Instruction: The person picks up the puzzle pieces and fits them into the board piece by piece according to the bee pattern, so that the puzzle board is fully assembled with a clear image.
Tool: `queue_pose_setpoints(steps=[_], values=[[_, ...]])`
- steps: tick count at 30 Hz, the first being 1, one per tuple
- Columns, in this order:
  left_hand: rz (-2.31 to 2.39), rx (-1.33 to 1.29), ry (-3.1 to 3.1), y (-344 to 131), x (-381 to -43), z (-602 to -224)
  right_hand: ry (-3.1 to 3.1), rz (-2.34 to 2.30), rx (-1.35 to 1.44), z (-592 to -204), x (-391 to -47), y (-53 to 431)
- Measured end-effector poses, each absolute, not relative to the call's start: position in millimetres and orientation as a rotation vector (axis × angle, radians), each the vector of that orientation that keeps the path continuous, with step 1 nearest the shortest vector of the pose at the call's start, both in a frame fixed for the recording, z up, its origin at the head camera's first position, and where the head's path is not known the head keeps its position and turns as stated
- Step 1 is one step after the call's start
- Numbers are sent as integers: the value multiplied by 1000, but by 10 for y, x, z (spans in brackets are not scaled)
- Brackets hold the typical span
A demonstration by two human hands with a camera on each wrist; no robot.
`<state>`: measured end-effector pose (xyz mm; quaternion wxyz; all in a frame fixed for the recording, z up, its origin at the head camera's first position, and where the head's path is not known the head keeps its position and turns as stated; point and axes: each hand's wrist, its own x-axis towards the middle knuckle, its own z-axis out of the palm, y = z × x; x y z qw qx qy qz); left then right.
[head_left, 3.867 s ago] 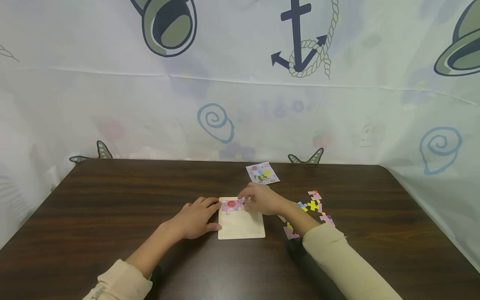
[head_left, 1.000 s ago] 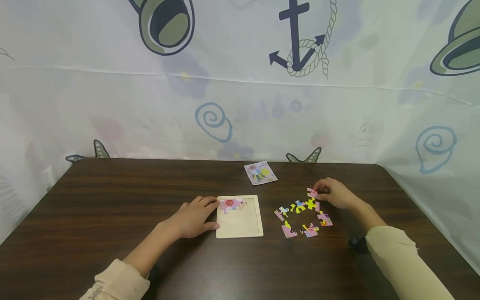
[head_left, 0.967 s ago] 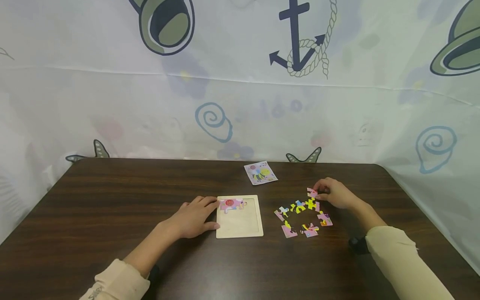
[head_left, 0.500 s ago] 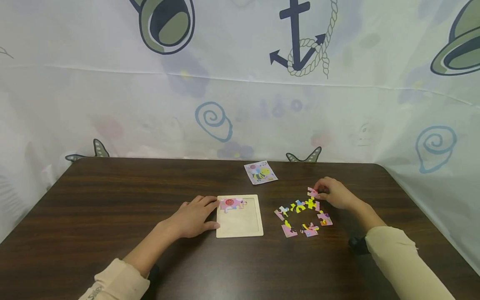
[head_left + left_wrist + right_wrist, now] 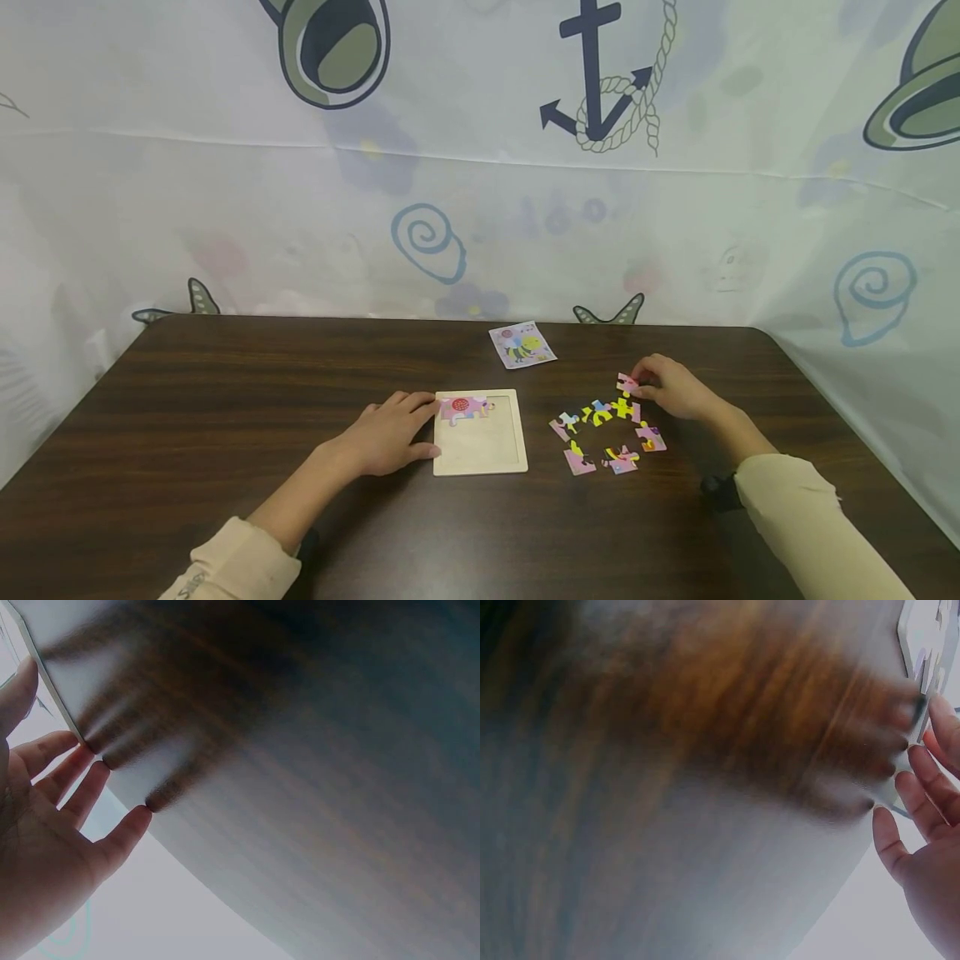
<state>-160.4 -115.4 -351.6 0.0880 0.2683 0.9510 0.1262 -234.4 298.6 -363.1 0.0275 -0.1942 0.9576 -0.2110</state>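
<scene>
In the head view a shallow wooden puzzle tray [image 5: 480,450] lies flat on the table. Joined pink puzzle pieces with a red round pattern [image 5: 460,407] fill its upper left. My left hand [image 5: 390,435] rests at the tray's left edge, fingers spread and fairly straight; in the left wrist view the fingertips of that hand [image 5: 56,817] touch the table and tray side. Right of the tray, my right hand [image 5: 672,389] pinches a pink puzzle piece [image 5: 626,383] at the top of the loose group. The right wrist view shows that hand [image 5: 930,817] low over the table.
Several loose puzzle pieces, including a yellow one [image 5: 622,407] and a pink corner one [image 5: 579,463], form a rough ring right of the tray. A picture card with a bee [image 5: 522,345] lies behind the tray. A printed curtain [image 5: 300,233] hangs beyond the dark table [image 5: 300,358].
My right hand has left the tray for the loose pieces since the earliest frame. Over the last second it has stayed there, the pinched piece shifting slightly right. My left hand has stayed put.
</scene>
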Motion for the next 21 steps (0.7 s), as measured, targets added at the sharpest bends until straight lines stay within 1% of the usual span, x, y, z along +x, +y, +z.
queue_pose_setpoints(steps=[13,21], values=[[373,809,2833,-1155,-1594,-3516,2967,-681,-651,-3574,-2345,2901],[372,816,2834,-1154,-1597,-3525,2959,-698,-781,-3443,-2312,2690]])
